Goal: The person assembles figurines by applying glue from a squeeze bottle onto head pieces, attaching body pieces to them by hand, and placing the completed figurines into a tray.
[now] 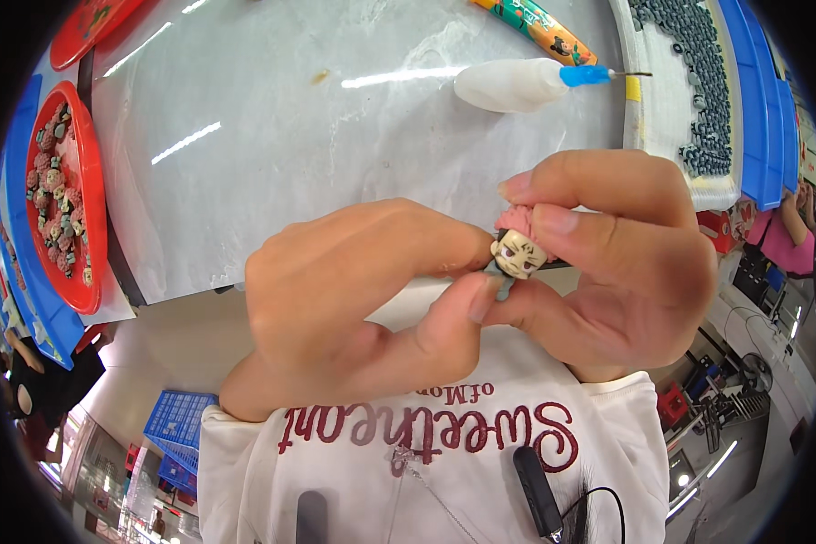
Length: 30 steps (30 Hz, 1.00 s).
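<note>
Figurine head (518,253), tiny with a painted face, sits pinched between both hands up near the chest. Left hand (354,299) grips from below, right hand (616,254) clamps its pink hair piece. Glue bottle (526,83) lies on the table (335,136), red tray (95,227) off left.

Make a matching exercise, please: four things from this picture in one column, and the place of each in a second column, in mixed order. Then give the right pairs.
Things:
1. toy head
2. glue bottle
3. red tray
4. blue tray

Places:
A. at the table's left edge, holding small pinkish pieces
B. pinched between the fingers of the left hand and the right hand
C. at the table's right edge, beside rows of small dark pieces
D. lying on its side on the table, above the hands

Pairs: 1-B, 2-D, 3-A, 4-C
</note>
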Available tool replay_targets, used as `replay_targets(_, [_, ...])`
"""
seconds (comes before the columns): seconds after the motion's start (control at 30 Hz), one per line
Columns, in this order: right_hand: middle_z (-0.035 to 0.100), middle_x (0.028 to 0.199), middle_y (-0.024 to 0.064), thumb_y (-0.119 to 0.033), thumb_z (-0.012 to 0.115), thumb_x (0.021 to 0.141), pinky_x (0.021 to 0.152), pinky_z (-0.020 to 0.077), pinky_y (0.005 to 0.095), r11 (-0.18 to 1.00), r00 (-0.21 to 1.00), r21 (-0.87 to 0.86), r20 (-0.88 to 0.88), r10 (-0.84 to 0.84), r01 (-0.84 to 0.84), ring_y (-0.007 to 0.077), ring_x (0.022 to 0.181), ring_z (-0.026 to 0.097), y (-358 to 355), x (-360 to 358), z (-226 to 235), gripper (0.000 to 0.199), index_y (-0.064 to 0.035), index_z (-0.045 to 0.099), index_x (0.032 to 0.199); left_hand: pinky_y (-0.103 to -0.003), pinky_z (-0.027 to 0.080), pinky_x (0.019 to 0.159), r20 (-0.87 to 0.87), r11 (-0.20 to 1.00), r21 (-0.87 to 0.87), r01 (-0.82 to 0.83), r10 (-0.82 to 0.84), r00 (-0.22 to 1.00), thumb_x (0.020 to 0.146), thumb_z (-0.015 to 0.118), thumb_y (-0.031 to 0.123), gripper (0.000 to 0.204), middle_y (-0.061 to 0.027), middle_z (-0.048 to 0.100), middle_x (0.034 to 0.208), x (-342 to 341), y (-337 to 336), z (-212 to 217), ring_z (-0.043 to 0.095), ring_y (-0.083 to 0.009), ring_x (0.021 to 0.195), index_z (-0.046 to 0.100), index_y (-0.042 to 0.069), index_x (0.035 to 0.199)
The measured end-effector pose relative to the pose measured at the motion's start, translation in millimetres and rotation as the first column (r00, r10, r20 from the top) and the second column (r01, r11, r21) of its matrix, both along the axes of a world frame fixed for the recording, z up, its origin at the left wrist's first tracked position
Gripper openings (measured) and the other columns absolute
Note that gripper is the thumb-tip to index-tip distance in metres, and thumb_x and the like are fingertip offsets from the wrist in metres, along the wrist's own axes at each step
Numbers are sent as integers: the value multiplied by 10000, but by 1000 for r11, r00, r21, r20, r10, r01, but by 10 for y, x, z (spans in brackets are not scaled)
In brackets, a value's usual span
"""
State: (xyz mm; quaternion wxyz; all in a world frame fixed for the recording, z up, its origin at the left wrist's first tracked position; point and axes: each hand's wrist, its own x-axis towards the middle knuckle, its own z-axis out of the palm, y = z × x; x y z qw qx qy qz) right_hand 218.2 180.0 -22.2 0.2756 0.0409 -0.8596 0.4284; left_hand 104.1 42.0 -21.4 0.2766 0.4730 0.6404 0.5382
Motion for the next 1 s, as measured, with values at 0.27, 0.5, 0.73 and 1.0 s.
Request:
replay_targets(0.27, [551,878,196,-138,759,617,559,469,242,996,999,77,-11,-45,46,212,722,558,-41,-38,44,483,11,499,997,-226,414,502,47,997,42,-69,67,997,766,586,194,258,-102,588,647,4,22,-13,551,-152,551,563,-63,754])
replay_targets(0.5, [547,866,148,-335,748,613,612,415,298,990,996,105,-20,-91,93,212,724,513,-71,-56,89,515,-51,461,932,-262,455,664,193,974,34,-222,212,958,778,587,117,193,-100,599,816,-340,-188,135,571,-137,733,550,-47,872])
replay_targets(0.73, [553,887,147,-360,736,599,581,423,282,971,969,-48,-77,-236,233,218,714,538,25,27,30,532,-30,516,953,-286,370,872,-664,583,65,-810,632,401,851,446,90,296,-87,523,1115,-1036,-539,303,503,-166,992,496,8,1131])
replay_targets(1.0, [581,988,128,-29,658,676,750,408,286,907,902,-55,146,-407,418,210,881,539,-14,-231,-31,375,16,520,1023,-274,395,822,-698,948,-101,-302,149,700,740,511,-29,237,-86,536,1062,-864,145,-52,517,-210,976,555,29,966])
